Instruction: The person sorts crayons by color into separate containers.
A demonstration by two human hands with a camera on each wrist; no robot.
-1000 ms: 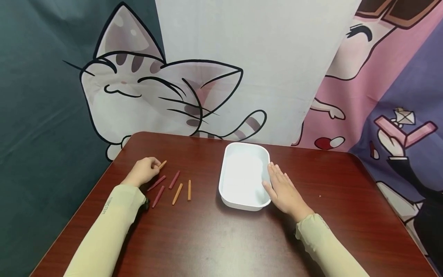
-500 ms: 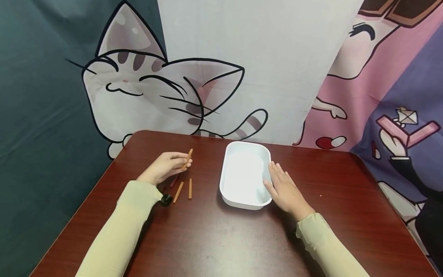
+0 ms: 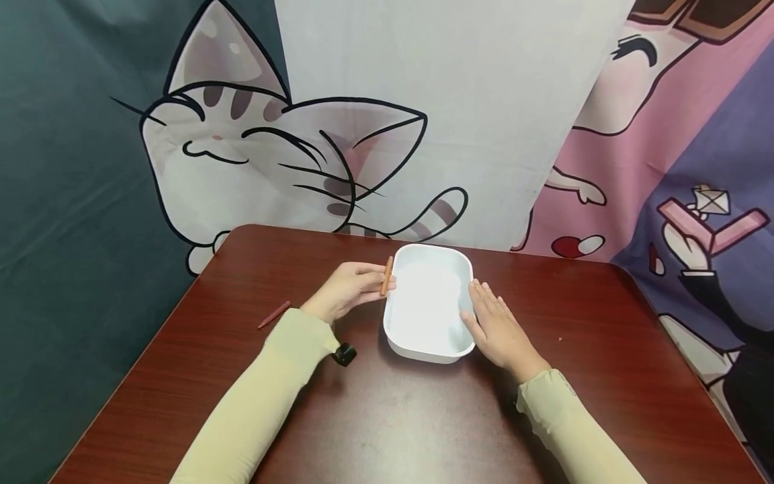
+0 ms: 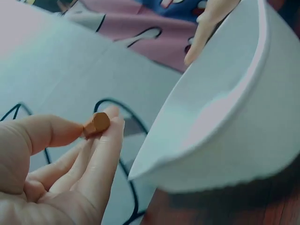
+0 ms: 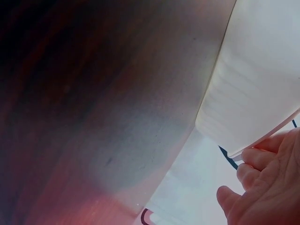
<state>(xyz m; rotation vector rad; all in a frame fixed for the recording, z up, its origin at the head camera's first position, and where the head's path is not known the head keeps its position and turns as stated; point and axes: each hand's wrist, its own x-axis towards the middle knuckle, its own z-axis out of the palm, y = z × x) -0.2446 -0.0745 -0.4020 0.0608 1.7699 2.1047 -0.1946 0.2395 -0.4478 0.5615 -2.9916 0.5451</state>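
Observation:
My left hand (image 3: 349, 289) pinches an orange crayon (image 3: 385, 275) between thumb and fingers, right at the left rim of a white oval tray (image 3: 431, 349). In the left wrist view the crayon's end (image 4: 97, 123) shows between my fingertips, beside the tray's wall (image 4: 243, 140). My right hand (image 3: 497, 329) lies flat on the table with straight fingers against the tray's right side; its fingers (image 5: 262, 159) touch the rim in the right wrist view. The tray looks empty.
One dark red crayon (image 3: 274, 314) lies on the dark wooden table (image 3: 393, 417) to the left; my left forearm hides the spot where other crayons lay. A small black object (image 3: 345, 354) sits under my left wrist. Cartoon-print cloth hangs behind the table.
My left hand lifted an orange crayon from the group on the left and carried it right to the tray's rim. The right hand stayed against the tray.

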